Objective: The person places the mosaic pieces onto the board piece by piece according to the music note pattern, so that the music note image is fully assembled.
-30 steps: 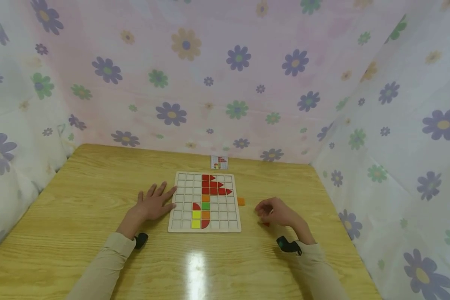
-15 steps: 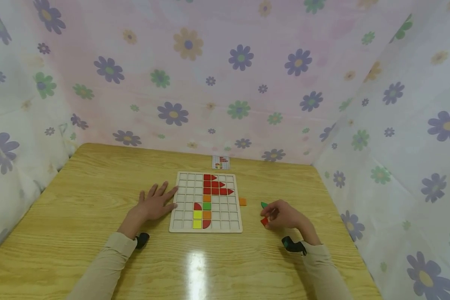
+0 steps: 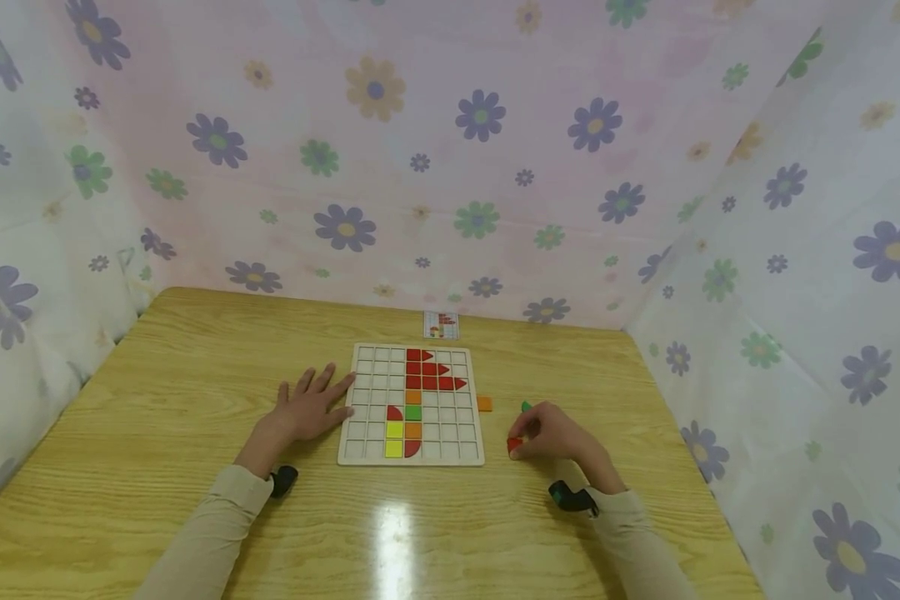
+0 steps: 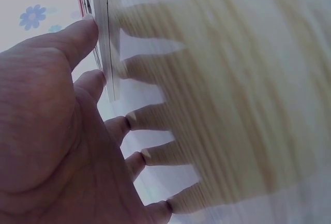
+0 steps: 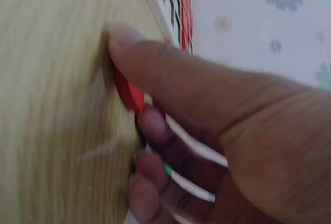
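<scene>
A wooden grid board (image 3: 450,457) lies mid-table with red, orange, green and yellow pieces set in some of its cells. My left hand (image 3: 304,413) is spread flat on the table, thumb and index fingertip at the board's left edge; the left wrist view shows the board's side (image 4: 106,43) against them. To the board's right, my right hand (image 3: 555,432) pinches a red piece (image 3: 514,446) with a curved edge between thumb and fingers. In the right wrist view this red piece (image 5: 130,92) shows just over the wood. A green piece (image 3: 526,407) peeks out behind the right hand.
An orange square piece (image 3: 484,404) lies against the board's right edge. Behind the board is a small pattern card (image 3: 441,325) with a coloured design. Flowered cloth (image 3: 435,167) hangs around the table's back and sides.
The right hand first drew right, uncovering a green piece, then moved back left with the red piece pinched in its fingers. My left hand stays at the board's edge.
</scene>
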Demonstrator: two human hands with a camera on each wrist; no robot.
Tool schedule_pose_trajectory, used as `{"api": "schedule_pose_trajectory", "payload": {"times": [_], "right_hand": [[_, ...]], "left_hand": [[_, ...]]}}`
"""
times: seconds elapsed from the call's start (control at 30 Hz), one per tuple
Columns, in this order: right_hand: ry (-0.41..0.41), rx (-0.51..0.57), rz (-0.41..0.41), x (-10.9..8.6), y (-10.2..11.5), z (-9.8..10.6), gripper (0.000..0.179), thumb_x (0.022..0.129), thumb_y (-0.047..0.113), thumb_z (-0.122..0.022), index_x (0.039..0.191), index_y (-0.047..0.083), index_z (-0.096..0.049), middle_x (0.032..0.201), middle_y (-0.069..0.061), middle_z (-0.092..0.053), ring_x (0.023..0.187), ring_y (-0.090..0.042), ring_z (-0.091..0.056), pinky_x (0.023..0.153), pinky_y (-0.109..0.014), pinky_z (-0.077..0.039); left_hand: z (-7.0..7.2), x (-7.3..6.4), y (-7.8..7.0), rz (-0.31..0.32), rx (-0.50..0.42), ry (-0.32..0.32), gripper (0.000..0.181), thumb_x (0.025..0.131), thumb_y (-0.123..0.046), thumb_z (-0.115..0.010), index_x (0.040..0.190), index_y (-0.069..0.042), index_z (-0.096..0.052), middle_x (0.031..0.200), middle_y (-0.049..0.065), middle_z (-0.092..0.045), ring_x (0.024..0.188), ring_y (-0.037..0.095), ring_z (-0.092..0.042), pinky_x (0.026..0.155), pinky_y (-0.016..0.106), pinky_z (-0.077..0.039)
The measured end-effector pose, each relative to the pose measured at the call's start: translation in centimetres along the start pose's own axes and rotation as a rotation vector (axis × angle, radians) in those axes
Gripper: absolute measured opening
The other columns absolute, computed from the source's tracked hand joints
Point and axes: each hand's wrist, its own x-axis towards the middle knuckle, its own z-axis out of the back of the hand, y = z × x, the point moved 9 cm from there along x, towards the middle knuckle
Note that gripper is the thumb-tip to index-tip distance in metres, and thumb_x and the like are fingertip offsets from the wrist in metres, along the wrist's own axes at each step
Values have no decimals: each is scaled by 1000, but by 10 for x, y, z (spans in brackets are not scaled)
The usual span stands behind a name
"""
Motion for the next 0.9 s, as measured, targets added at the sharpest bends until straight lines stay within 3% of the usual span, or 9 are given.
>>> {"api": "schedule_pose_trajectory", "payload": {"times": [0.33, 0.53, 0.67, 0.9], "right_hand": [[-124, -37, -85, 2, 14, -16, 22, 78, 20, -89, 79, 6, -72, 70, 1, -67, 63, -11, -58, 59, -26, -48], [-120, -50, -76, 3, 25, -25, 15, 84, 18, -85, 82, 6, -76, 73, 1, -69, 65, -9, -59, 61, -25, -50], [-183, -71, -81, 3, 28, -24, 9, 89, 17, -81, 86, 8, -80, 77, 2, -72, 66, -8, -60, 60, -25, -50], [-328, 107, -14, 6, 36, -29, 15, 96, 10, -72, 103, 0, -79, 90, -10, -77, 74, -10, -67, 62, -23, -51]], "left_hand": [[-1, 2, 2, -10, 16, -3, 65, 107, -45, -47, 163, -17, -28, 168, 25, -12, 151, 55, -8, 111, 81, -6], [0, 1, 1, -9, 9, 3, 65, 107, -44, -48, 162, -16, -29, 168, 25, -13, 151, 55, -8, 111, 81, -6], [1, 1, 0, -5, 5, 2, 65, 107, -44, -48, 162, -15, -29, 168, 25, -13, 151, 55, -8, 111, 80, -6], [-1, 0, 0, -14, 3, -6, 65, 108, -43, -48, 162, -14, -28, 168, 26, -13, 151, 56, -9, 111, 81, -6]]}}
